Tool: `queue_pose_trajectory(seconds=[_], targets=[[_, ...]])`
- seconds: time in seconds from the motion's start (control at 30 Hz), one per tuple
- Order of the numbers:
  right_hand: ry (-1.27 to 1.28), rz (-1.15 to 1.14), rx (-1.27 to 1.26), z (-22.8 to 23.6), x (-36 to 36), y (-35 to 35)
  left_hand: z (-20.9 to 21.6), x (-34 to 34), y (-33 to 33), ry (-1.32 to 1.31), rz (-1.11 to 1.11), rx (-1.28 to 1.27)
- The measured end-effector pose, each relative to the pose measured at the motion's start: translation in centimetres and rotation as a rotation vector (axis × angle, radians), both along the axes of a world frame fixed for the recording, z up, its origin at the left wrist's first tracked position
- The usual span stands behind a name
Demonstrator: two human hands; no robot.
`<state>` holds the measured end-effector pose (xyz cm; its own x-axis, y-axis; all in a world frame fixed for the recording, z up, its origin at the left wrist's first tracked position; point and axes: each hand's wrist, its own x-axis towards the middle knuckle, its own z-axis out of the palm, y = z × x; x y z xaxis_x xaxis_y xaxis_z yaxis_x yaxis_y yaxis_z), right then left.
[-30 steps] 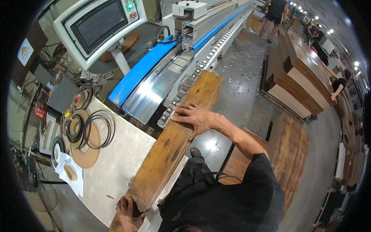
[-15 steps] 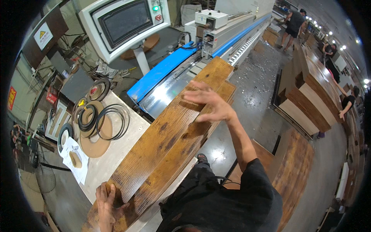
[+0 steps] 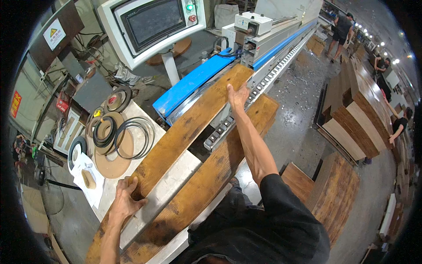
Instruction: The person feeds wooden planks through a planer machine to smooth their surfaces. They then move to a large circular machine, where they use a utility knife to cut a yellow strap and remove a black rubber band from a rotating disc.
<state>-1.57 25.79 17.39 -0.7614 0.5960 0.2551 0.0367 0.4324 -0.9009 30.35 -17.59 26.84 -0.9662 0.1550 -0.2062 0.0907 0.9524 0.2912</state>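
A long brown wood-grain board (image 3: 187, 130) slants across the light table and onto the machine's front end. My right hand (image 3: 238, 96) is closed on its near edge towards the far end, thumb on top. At the lower left, my left hand (image 3: 126, 199) grips the same board, with the fingers on its face and the thumb down by its edge. A second wood-grain board (image 3: 206, 189) lies nearer my body, a gap apart from the first. Through that gap shows the machine's track of dark pads (image 3: 220, 134).
Beyond the board stands the machine (image 3: 255, 42) with its blue cover (image 3: 193, 83) and a control screen (image 3: 154, 22). Coils of edging band (image 3: 134, 137) and paper sheets (image 3: 88, 182) lie on the table (image 3: 176, 171). Stacked panels (image 3: 351, 110) and several people are at the right.
The held board has shifted away from the second board, opening a gap between them. My right hand has gone from spread over the boards to gripping the edge.
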Motion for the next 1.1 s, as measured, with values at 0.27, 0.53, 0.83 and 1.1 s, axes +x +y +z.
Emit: queue_pose_trajectory(seconds=[0.27, 0.53, 0.83, 1.1], targets=[[-0.352, -0.090, 0.153, -6.3, -4.9, 1.4, -5.7, -5.7, -0.7, -0.112, 0.014, -0.015], [-0.408, -0.174, 0.360, -9.4, -9.5, 1.0, -8.6, -11.2, -0.6, -0.112, 0.012, -0.049], [-0.461, -0.280, 0.507, -11.2, -10.9, 0.1, -14.3, -12.2, -0.7, 0.028, -0.059, -0.145], [-0.459, -0.312, 0.623, -12.1, -12.0, 0.3, -14.7, -20.7, 14.0, 0.389, -0.276, 0.213]])
